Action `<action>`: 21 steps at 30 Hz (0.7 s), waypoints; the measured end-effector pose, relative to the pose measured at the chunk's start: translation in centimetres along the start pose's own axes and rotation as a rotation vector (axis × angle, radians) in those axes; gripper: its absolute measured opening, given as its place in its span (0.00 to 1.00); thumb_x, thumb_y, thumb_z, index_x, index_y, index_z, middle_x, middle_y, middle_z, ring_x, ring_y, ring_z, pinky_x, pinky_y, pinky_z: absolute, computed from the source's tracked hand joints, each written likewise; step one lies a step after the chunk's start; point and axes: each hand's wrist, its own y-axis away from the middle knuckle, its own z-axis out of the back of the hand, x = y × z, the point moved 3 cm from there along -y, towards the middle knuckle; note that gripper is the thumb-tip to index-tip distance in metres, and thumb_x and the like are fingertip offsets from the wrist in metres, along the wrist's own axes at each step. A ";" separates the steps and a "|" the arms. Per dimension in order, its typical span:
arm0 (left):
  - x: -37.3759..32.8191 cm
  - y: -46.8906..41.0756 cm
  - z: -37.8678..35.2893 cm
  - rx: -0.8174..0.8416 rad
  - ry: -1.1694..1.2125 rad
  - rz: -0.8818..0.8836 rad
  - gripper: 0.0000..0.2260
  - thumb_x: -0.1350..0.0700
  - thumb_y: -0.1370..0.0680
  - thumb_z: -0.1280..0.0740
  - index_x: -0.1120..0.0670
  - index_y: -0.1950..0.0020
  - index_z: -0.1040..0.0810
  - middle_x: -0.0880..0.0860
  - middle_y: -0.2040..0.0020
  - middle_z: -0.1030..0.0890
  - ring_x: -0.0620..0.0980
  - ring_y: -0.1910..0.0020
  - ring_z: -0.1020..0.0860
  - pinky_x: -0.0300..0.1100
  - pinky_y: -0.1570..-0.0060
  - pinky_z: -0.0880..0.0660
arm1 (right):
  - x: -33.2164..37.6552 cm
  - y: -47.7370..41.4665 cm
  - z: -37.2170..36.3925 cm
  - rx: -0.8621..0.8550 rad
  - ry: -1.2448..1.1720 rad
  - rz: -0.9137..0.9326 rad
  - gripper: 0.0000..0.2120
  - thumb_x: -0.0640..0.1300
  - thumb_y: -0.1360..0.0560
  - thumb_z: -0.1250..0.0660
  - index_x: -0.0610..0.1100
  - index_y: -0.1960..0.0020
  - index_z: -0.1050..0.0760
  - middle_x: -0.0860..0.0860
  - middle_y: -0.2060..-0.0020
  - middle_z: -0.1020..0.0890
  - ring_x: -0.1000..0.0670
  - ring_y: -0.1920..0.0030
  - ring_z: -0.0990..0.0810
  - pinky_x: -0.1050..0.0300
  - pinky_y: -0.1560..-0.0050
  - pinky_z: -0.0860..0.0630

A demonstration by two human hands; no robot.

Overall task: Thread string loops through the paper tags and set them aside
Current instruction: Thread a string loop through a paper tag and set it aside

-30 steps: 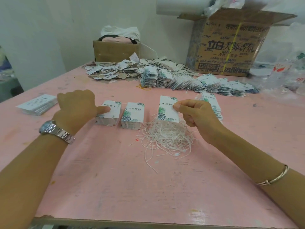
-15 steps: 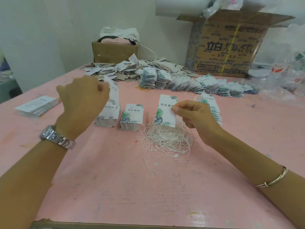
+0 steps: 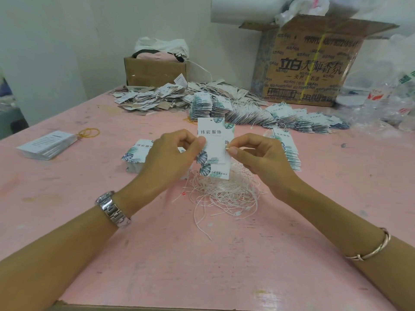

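Observation:
Two white paper tags with leaf prints overlap upright between my hands, above the pink table (image 3: 157,254). My left hand (image 3: 170,156) pinches the front tag (image 3: 211,140) at its left edge. My right hand (image 3: 258,156) pinches the rear tag (image 3: 221,170), which sits a little lower and to the right. Under them lies a tangle of white string loops (image 3: 224,191). A stack of loose tags (image 3: 137,153) shows left of my left hand; another stack beside it is mostly hidden by that hand. Tags with strings (image 3: 287,149) are stacked right of my right hand.
Long fanned rows of strung tags (image 3: 280,117) and a heap of other tags (image 3: 152,97) fill the far side. Behind stand a small carton (image 3: 155,70) and a large printed carton (image 3: 310,63). A stack of white cards (image 3: 47,144) and rubber bands (image 3: 88,132) lie left; plastic bags (image 3: 386,104) right.
My left hand lifted a tag from the left stack and carried it right, in front of the tag held by my right hand. My right hand stayed nearly in place.

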 end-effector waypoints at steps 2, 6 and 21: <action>-0.1 0.1 -0.1 0.015 -0.031 -0.002 0.12 0.43 0.22 0.33 0.48 0.59 0.20 0.46 0.62 0.17 0.37 0.78 0.31 0.40 0.67 0.37 | 0.1 0.1 -0.1 0.019 0.000 0.017 0.00 0.41 0.27 0.28 0.45 0.56 0.18 0.56 0.70 0.21 0.52 0.74 0.37 0.66 0.73 0.40; -0.3 0.2 0.0 0.034 -0.029 -0.023 0.10 0.44 0.22 0.32 0.49 0.58 0.19 0.46 0.60 0.17 0.35 0.77 0.30 0.40 0.68 0.37 | 0.2 0.2 -0.3 0.041 0.002 0.069 0.02 0.47 0.28 0.27 0.49 0.56 0.17 0.40 0.70 0.26 0.38 0.72 0.41 0.55 0.71 0.44; -0.7 0.7 -1.0 0.020 0.423 0.109 0.06 0.52 0.22 0.30 0.52 0.58 0.17 0.45 0.70 0.18 0.38 0.72 0.25 0.30 0.69 0.29 | 0.1 0.3 -0.4 0.051 0.115 0.160 0.01 0.39 0.26 0.28 0.42 0.54 0.18 0.55 0.73 0.23 0.51 0.73 0.35 0.61 0.68 0.36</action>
